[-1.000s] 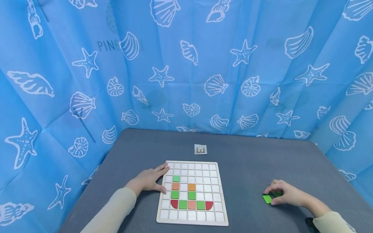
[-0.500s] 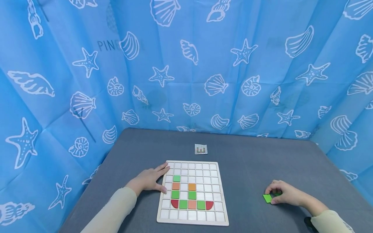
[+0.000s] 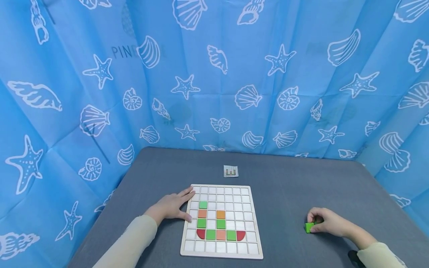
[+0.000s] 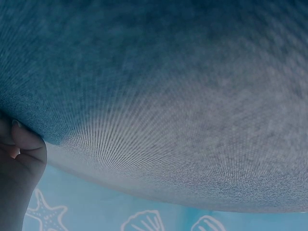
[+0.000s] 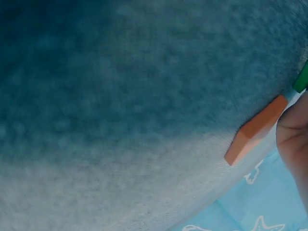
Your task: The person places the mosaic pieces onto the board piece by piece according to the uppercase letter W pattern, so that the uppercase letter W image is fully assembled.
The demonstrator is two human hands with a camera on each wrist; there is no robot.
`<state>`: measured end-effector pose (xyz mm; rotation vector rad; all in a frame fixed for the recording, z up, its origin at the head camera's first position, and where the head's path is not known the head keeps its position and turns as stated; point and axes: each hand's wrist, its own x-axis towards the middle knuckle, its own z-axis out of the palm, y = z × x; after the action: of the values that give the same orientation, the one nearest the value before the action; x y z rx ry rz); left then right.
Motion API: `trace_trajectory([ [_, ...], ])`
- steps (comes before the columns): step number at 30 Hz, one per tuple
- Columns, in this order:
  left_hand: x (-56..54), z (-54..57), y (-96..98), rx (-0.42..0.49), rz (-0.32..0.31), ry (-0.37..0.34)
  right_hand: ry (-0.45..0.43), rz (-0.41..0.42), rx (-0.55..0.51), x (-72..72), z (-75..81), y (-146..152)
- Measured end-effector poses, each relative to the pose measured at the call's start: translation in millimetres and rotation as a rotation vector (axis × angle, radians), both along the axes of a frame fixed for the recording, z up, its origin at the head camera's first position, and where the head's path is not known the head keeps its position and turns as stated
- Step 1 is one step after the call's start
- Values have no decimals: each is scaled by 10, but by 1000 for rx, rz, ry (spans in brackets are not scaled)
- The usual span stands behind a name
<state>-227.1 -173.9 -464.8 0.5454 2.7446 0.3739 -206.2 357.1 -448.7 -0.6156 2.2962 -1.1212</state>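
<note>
In the head view my left hand (image 3: 171, 206) rests at the left edge of a pale wooden grid board (image 3: 221, 255), its fingers extended over the rim. On the board lie several green tiles (image 3: 210, 235), several orange ones such as this orange tile (image 3: 221, 214), and two red quarter-round tiles (image 3: 240, 236). Well right of the board, my right hand (image 3: 330, 222) pinches a small green tile (image 3: 309, 227) between thumb and fingers, low at the table. More green shows behind those fingers, partly hidden. In the right wrist view an orange block (image 5: 257, 127) lies beside the hand.
A small card (image 3: 231, 171) printed with a grid pattern lies behind the board on the grey table (image 3: 275, 178). Blue curtains (image 3: 214, 82) with white shell prints hang behind and at both sides. Something dark (image 3: 355, 258) sits at the right wrist.
The green tile at my right fingertips has shifted slightly right and now looks narrower, drawn in between thumb and fingers. My left hand and the board have stayed put.
</note>
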Motion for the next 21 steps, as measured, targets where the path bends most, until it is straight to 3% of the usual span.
trace_trajectory([
  [8, -4, -1, -8, 4, -15, 7, -72, -63, -54, 17, 54, -75],
  [21, 4, 13, -12, 10, -14, 1, -233, -412, -85, 38, 303, -413],
])
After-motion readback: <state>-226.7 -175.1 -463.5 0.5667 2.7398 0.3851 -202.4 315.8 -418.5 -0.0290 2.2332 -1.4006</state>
